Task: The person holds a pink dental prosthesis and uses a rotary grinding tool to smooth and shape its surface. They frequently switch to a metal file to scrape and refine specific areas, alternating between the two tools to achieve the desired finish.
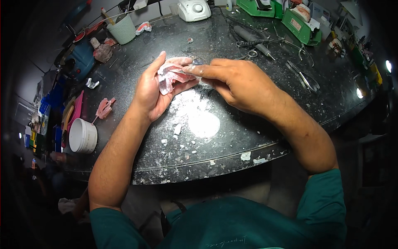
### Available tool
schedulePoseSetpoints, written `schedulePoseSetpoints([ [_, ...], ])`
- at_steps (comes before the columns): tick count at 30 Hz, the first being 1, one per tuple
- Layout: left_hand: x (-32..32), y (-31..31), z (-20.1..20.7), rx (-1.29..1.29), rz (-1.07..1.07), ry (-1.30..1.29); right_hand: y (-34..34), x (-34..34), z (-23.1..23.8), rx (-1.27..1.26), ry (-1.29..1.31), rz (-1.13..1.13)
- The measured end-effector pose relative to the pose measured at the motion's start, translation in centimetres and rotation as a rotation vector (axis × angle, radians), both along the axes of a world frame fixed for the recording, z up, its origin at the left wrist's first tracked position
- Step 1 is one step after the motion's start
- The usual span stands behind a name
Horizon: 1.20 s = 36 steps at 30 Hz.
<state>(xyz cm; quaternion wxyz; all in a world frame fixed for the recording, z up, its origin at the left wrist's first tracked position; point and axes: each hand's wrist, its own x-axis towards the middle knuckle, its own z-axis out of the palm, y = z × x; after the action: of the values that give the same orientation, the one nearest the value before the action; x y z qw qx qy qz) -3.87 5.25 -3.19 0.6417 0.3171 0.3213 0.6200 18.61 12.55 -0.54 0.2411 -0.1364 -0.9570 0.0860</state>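
My left hand (pixel 150 88) holds a pink denture base (pixel 174 75), a curved piece dusted with white plaster, over the middle of the bench. Its fingers curl behind and beneath the piece, while the thumb stands up along the left side. From the right, my right hand (pixel 238 81) reaches in with the index finger laid on the denture base. The thumb is bent below that finger, and the remaining fingers are folded and partly hidden. White powder coats the fingertips of both hands. Plaster dust and chips (pixel 178 128) lie on the bench under the hands.
A handpiece (pixel 251 39) with its cord, scissors (pixel 252 54) and metal pliers (pixel 304 76) lie to the right. Green bins (pixel 296 27) and a white control unit (pixel 194 10) stand behind. At left are a white tub (pixel 83 137), another pink piece (pixel 105 108) and a woven cup (pixel 122 30).
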Motion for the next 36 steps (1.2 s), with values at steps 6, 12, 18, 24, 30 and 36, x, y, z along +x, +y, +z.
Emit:
schedulePoseSetpoints([
  [6,0.8,0.1,0.3,-0.119,0.006,-0.070,-1.5,-0.3,-0.5,-0.004,-0.027,-0.106],
  [12,1.7,0.1,0.5,-0.190,0.099,-0.045,-3.0,-0.5,0.2,0.031,-0.097,-0.186],
  [18,3.1,-0.1,1.0,-0.228,0.206,-0.011,-4.2,-1.1,-0.4,0.098,-0.076,-0.235],
  [24,2.2,0.6,-0.4,-0.144,0.231,-0.133,-4.2,-2.0,-0.5,0.067,-0.050,-0.260],
  [30,2.4,0.5,-0.1,-0.115,0.182,-0.075,0.3,-0.2,0.2,-0.130,0.067,-0.070],
  [36,1.4,0.5,-0.5,-0.085,0.117,-0.104,-0.2,0.0,0.2,-0.092,0.043,-0.061],
])
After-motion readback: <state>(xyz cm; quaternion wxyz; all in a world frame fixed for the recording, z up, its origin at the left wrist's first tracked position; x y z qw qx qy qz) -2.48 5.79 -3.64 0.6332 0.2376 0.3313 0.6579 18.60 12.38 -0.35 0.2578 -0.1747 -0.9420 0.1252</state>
